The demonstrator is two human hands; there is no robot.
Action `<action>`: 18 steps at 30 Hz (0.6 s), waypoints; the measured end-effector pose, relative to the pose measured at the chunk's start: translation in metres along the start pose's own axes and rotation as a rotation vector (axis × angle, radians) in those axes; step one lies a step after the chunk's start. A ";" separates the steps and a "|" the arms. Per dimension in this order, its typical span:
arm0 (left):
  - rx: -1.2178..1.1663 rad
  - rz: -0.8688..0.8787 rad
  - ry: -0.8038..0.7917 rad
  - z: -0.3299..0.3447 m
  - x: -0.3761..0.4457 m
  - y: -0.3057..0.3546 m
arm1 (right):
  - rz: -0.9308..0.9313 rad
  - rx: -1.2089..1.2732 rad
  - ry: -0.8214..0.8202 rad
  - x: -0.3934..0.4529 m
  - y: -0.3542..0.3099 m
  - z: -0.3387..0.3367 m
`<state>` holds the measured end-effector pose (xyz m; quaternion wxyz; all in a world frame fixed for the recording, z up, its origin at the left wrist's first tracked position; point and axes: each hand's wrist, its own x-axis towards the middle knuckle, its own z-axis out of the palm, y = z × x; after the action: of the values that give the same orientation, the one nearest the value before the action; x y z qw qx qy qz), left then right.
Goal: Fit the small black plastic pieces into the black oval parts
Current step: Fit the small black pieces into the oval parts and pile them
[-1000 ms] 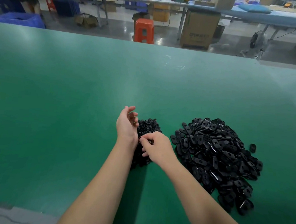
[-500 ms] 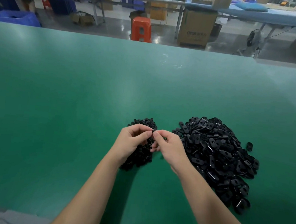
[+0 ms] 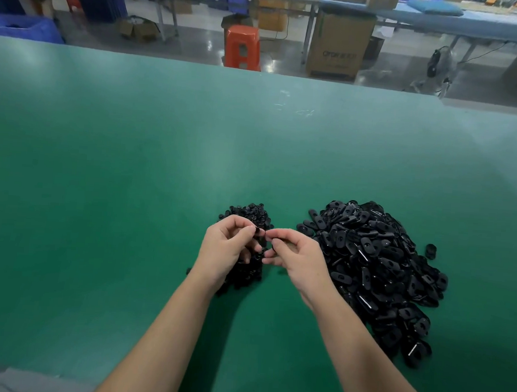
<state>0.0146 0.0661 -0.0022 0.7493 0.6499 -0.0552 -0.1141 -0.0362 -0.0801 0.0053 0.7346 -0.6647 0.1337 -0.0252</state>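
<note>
Green surface: matte bench (image 3: pixel 129 186), carrying two heaps of black plastic just ahead of both forearms.
Small pieces: low heap of small black plastic pieces (image 3: pixel 249 215), partly under and behind the left hand.
Oval parts: larger heap of black oval plastic parts (image 3: pixel 378 265), just right of the right hand; one stray oval (image 3: pixel 431 250) lying apart at the heap's right edge.
Left hand (image 3: pixel 224 251): fingers curled, thumb and forefinger pinching a tiny black piece (image 3: pixel 259 232) above the small heap.
Right hand (image 3: pixel 299 255): fingers curled, fingertips brought up to meet the left — apparently pinching something dark, though too small to tell whether an oval part or another small piece.
Step, as judged: mating one small piece to one oval, held in the air between both grips.
Handling: light, stiff, smooth plastic — likely slippery and easy to flick away; best held by the oval's long edges, leaving its centre hole free, with the small piece pinched at its rim.
Hidden: much of the small heap covered by the left hand; the joint between fingertips lost, black on black.
Background: orange plastic stool (image 3: pixel 242 46) and brown cardboard box (image 3: pixel 340 42) on the floor beyond the bench.
</note>
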 end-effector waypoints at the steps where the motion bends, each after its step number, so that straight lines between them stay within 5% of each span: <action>1: -0.031 -0.007 0.010 0.001 0.001 -0.001 | -0.008 0.007 0.008 0.000 0.001 -0.001; 18: -0.236 -0.114 0.035 0.015 -0.018 -0.025 | 0.077 0.390 0.086 -0.009 0.004 -0.006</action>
<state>-0.0087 0.0524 -0.0231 0.8137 0.5614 0.0085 -0.1507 -0.0469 -0.0838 0.0019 0.8435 -0.5025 0.1828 -0.0511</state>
